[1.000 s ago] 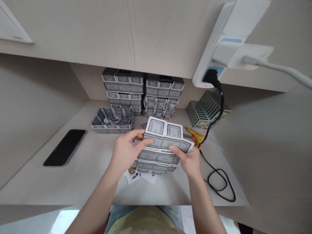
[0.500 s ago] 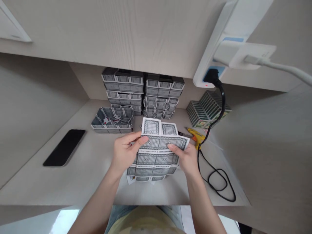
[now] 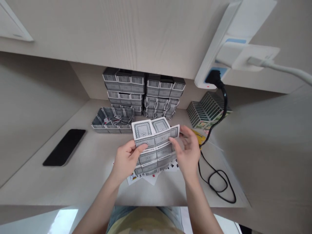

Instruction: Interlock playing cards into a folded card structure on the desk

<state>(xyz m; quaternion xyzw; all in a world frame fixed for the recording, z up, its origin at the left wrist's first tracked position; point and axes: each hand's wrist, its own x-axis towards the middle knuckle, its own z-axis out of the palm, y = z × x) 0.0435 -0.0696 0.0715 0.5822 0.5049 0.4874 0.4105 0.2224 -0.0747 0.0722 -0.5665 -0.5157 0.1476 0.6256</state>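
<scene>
A folded structure of joined playing cards (image 3: pixel 156 149), patterned backs outward, is raised above the desk in front of me. My left hand (image 3: pixel 126 159) pinches its left side, thumb on the front face. At the right side my right hand (image 3: pixel 187 149) has its thumb on the front near the upper edge and its other fingers behind the right flap. Two card flaps stick up at the top. Loose face-up cards (image 3: pixel 152 178) lie on the desk beneath, partly covered by the structure.
An open card box (image 3: pixel 112 130) with small pieces inside stands behind on the left, before stacked card boxes (image 3: pixel 124 87). A black phone (image 3: pixel 64 148) lies left. Right are a yellow glue gun (image 3: pixel 200 138), its black cord and striped card stacks (image 3: pixel 207 109).
The card structure has tilted and shifted slightly left, showing more loose cards beneath. My right-hand fingers have spread behind the right flap, which is now bent inward.
</scene>
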